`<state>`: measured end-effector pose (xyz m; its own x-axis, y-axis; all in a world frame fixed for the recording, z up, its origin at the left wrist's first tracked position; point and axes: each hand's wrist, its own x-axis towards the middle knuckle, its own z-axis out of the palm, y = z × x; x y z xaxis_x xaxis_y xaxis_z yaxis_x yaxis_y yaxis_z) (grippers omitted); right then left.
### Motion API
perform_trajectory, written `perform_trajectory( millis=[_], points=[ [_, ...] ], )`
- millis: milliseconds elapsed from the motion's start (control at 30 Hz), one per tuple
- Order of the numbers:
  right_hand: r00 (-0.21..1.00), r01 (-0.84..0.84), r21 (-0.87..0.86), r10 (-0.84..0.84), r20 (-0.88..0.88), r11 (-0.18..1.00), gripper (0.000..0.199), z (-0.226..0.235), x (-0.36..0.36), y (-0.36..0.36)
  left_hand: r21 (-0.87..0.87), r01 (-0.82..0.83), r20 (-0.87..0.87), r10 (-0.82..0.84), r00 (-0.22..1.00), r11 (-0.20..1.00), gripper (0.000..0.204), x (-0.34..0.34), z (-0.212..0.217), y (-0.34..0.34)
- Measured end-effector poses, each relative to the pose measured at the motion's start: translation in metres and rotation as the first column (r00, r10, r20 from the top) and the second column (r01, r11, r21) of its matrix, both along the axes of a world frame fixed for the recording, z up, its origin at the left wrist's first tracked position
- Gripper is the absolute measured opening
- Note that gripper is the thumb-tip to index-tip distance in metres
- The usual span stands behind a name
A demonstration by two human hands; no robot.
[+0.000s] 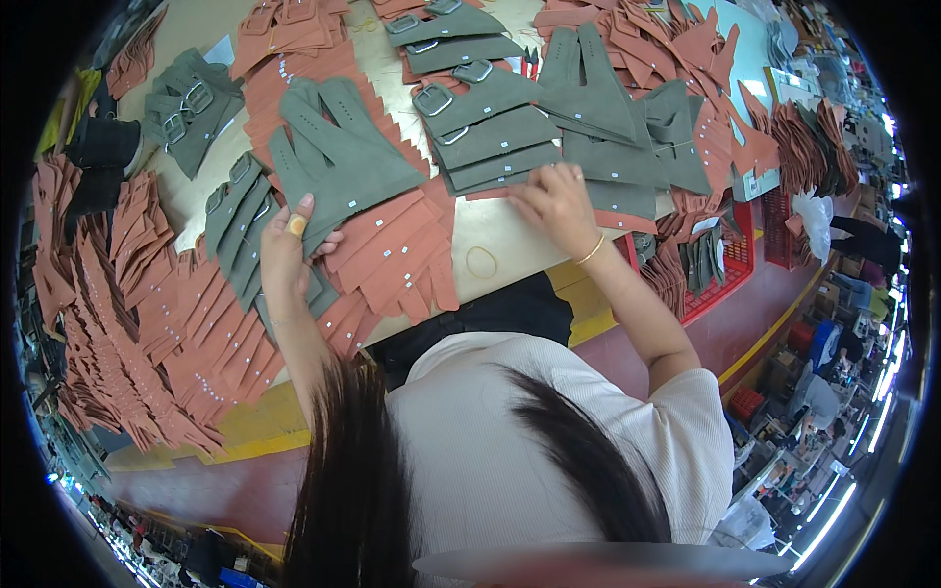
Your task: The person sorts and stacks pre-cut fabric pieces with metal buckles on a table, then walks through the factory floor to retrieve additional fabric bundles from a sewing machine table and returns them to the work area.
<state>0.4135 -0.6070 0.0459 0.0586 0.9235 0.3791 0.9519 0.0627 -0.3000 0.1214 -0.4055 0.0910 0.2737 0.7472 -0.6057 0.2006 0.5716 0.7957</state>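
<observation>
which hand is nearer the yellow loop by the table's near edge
Right: the right hand is just beyond the yellow loop, to its right; the left hand is farther off, to its left.

red crate (pixel 725 292) – whitish plastic bag (pixel 813 221)

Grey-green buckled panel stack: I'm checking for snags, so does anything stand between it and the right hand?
Nothing visible does: the right hand is by the near edge of the grey-green buckled panel stack. Whether its fingers touch it is unclear.

Grn pcs (pixel 365 184) — matt, leather-like; buckles (pixel 472 72) shiny metal; crate (pixel 723 294) — plastic.
</observation>
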Motion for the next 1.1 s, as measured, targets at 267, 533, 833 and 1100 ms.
perform_trajectory(
  millis=[267,533,833,1100],
  points=[
    [0.986,0.166,0.004,-0.166,0.03,0.986,0.027,-0.033,-0.025,-0.003,0.024,0.011,0.047,-0.012,0.999,1.0,0.035,-0.004,-0.003,-0.002],
    [0.983,0.081,0.1,-0.096,0.157,0.992,0.019,-0.015,-0.014,0.024,-0.018,-0.032,0.086,0.034,0.996,0.999,0.038,-0.007,-0.007,-0.002],
    [0.988,0.047,0.058,-0.038,-0.152,0.997,0.013,0.086,-0.015,0.072,-0.039,-0.072,0.162,0.078,0.984,0.997,0.042,-0.006,-0.005,-0.008],
    [0.974,-0.214,0.374,0.228,0.008,0.903,0.014,0.093,-0.078,0.151,-0.091,-0.171,0.284,0.191,0.94,0.981,0.066,-0.008,-0.003,-0.012]
  ],
)
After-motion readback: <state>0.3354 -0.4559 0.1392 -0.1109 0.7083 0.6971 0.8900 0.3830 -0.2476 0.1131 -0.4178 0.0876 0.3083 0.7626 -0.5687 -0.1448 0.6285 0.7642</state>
